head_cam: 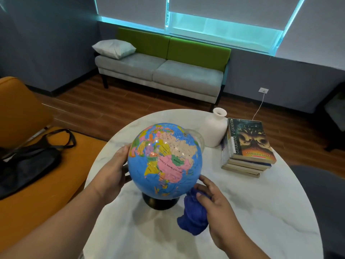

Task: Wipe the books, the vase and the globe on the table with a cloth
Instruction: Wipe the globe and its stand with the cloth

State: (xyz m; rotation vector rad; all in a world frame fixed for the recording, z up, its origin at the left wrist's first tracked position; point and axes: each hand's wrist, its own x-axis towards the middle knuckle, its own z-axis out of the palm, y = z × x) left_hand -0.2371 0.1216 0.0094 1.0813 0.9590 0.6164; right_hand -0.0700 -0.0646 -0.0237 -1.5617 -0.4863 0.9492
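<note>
- Both hands sit closest to the lens. The right hand (214,199) has its fingers clenched round a bunched blue cloth (194,215), and the left hand (113,169) is spread flat on the other side.
- The globe (165,159) stands on its dark round base (158,202) near the front-middle of the white marble table (261,212), right between the two hands.
- Biggest worry imo: the ball probably turns on its axis, so a wipe could just spin it and the cloth would skid off without cleaning much. The left palm has to brake it.
- The base also looks small for the ball. A hard sideways push from the right could tip the whole thing toward the left edge of the table.
- The cloth is wadded into a lump, so only a small patch would touch. Easy to miss spots that way.
- Pose: the left hand's fingers are fairly straight and relaxed, palm and thumb pressed on the globe's left flank, bracing rather than grabbing. The right hand sits low at the lower right, one fingertip touching the ball, with the cloth hanging below the fist.
- Further out, the white vase (214,128) stands just behind the globe, touching or nearly touching the stack of books (248,146). A shove backward could knock it over.
</note>
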